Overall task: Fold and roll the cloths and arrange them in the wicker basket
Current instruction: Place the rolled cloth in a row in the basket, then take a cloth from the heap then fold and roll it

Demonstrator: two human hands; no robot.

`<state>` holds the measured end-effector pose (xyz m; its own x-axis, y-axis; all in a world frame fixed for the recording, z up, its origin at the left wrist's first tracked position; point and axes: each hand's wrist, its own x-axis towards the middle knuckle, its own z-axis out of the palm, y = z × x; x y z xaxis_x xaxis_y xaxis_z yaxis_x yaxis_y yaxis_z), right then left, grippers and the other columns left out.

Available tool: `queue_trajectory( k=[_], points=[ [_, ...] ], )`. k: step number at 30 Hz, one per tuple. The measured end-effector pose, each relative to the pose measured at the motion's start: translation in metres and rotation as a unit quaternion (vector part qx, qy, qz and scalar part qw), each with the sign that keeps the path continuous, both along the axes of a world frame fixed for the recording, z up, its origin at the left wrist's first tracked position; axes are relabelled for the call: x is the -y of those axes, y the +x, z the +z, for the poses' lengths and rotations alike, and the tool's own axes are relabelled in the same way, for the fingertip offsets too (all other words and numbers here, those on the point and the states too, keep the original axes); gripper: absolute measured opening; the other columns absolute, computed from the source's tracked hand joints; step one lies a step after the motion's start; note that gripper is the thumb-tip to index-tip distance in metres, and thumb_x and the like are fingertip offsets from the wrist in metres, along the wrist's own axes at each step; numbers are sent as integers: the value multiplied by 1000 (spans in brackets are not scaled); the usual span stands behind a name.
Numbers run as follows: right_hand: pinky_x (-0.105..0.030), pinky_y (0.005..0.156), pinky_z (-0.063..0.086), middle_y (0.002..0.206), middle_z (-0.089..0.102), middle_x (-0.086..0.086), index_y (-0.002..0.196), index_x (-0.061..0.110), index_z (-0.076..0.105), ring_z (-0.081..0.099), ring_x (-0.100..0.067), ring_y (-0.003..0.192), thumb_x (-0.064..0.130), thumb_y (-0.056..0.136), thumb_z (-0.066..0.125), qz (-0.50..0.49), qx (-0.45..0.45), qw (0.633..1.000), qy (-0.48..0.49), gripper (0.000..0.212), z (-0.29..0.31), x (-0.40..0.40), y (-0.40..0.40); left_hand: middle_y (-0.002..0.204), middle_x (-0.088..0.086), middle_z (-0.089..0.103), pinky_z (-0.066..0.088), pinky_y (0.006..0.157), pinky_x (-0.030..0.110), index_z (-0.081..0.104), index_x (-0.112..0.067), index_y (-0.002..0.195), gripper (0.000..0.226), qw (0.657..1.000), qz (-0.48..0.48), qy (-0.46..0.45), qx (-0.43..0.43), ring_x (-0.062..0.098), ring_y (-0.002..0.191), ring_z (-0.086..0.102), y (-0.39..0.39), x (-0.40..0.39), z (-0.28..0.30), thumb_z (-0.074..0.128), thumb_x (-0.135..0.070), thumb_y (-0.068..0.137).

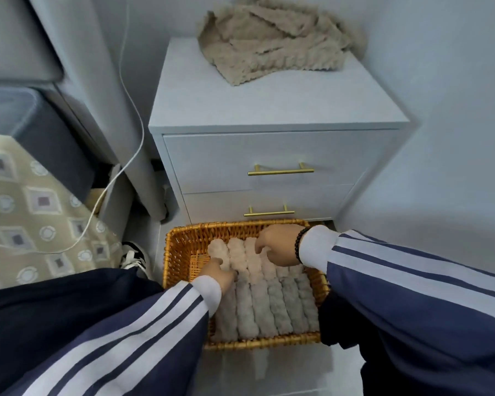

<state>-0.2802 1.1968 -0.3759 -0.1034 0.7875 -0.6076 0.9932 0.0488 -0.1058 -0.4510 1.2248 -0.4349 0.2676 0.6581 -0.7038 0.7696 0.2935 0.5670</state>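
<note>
Pressing fingers (258, 248) onto rolled cloths (265, 295).

A white nightstand (269, 110) bears loose beige cloths (277, 41); on the floor (269, 375) before it sits the wicker basket (177, 247).

We see fluffy, nubbly rolled cloths (257, 304) in a glossy woven wicker basket (180, 244); the matt cabinet (269, 155) carries seemingly brass handles (280, 170).

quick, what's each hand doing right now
Left hand: fingers curled on a beige rolled cloth in the wicker basket.
Right hand: fingers press down on the rolls; a grip cannot be told.
</note>
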Motion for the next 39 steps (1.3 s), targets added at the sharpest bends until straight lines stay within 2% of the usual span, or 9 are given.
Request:
queue_trajectory(
  k=[3,7,10,15,23,29,32,35,39],
  points=[
    [-38,100,44,138,52,-2,129,24,57,49,-25,124,10,92,44,-48,-15,998,34,41,27,15,14,139,11,50,44,94,30,43,-11,141,51,998,-25,39,36,27,113,54,10,-7,36,59,-14,92],
    [-32,97,44,129,59,-2,124,20,61,55,-23,116,9,92,46,-120,-52,987,91,37,64,25,22,125,11,60,48,93,34,57,-13,128,38,993,-39,78,80,23,103,57,18,-14,82,58,-6,90],
    [-23,91,40,127,59,1,124,19,61,55,-19,114,13,94,49,-170,-86,971,146,33,92,29,26,125,9,60,49,95,33,56,-14,129,38,988,-50,110,100,25,111,58,20,-18,117,57,-8,92],
    [-29,93,46,115,64,1,110,20,67,59,-18,106,17,91,57,-258,-139,917,272,22,126,28,35,119,8,62,51,88,33,55,-13,127,34,971,-1,137,197,20,103,63,21,-22,171,54,-5,94],
    [-21,79,42,91,61,8,100,19,70,58,-12,90,15,90,55,-363,-222,830,361,19,157,18,42,104,1,71,55,77,27,63,-15,113,27,933,62,170,311,14,89,70,38,-39,216,54,-2,92],
    [-21,77,42,98,66,3,98,15,70,58,-12,90,13,88,54,-370,-220,807,405,19,151,-17,39,96,1,73,55,76,29,65,-14,108,27,907,115,198,354,14,81,70,53,-64,227,50,2,93],
    [-19,79,40,102,67,3,99,16,69,59,-13,93,10,86,55,-382,-252,772,441,20,150,-45,40,94,0,73,55,76,29,65,-15,108,27,898,133,204,366,13,78,70,57,-75,233,50,2,92],
    [-17,77,37,108,63,4,100,18,67,56,-9,85,10,86,55,-375,-275,749,472,21,153,-79,38,93,-1,73,55,76,27,65,-15,107,27,892,164,205,369,12,78,70,59,-90,237,50,1,92],
    [-19,80,37,115,57,0,105,15,63,51,-11,86,9,86,54,-338,-258,760,492,23,156,-124,37,89,-2,73,54,77,28,65,-16,104,27,888,179,190,378,11,76,69,66,-106,243,49,1,91]
  ],
)
